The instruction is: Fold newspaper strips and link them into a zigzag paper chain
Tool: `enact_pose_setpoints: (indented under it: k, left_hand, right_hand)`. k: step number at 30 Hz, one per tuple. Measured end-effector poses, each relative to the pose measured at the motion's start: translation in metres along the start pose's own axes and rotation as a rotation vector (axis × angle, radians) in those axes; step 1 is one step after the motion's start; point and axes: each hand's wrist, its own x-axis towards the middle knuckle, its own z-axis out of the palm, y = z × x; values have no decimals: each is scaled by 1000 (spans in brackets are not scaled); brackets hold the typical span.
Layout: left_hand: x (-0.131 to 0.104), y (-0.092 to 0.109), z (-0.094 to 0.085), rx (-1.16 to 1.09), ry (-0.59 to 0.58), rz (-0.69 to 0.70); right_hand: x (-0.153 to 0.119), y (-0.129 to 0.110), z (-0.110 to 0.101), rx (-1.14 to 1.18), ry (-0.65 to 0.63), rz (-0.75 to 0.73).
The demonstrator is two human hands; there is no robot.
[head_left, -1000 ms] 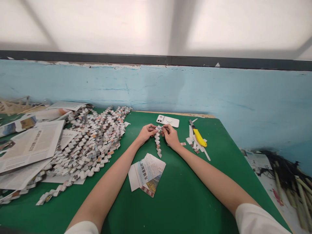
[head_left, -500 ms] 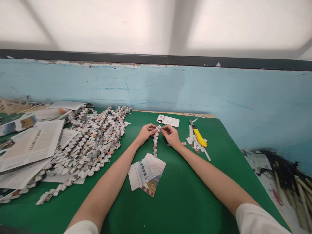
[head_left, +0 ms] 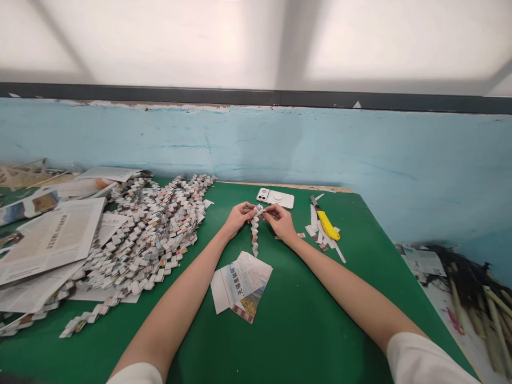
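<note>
A zigzag chain of folded paper (head_left: pixel 255 232) hangs from my fingers over the green table (head_left: pixel 308 314). My left hand (head_left: pixel 239 217) is closed on the upper end of the chain from the left. From the right, my right hand (head_left: pixel 280 221) pinches at the same end, its thumb and forefinger together. Just below the chain's lower tip lie several cut paper pieces (head_left: pixel 240 285), printed and fanned over one another. Beyond my hands rests a white phone (head_left: pixel 282 199), camera side up.
On the left spreads a large heap of folded paper chains (head_left: pixel 156 229) beside newspaper sheets (head_left: pixel 52 234). A yellow-handled knife (head_left: pixel 328 225) lies on paper strips (head_left: pixel 314 229) at the right. Behind the table rises a blue wall (head_left: pixel 172 138).
The top end of the chain has shifted very slightly left between my fingers. Both hands stay in nearly the same place.
</note>
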Motion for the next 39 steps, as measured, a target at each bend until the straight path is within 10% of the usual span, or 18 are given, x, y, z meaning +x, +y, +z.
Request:
enact_pose_setpoints:
  k: [39]
  left_hand:
    - [-5, 7, 4, -58, -9, 6]
  right_hand:
    - [-6, -9, 3, -140, 50, -113]
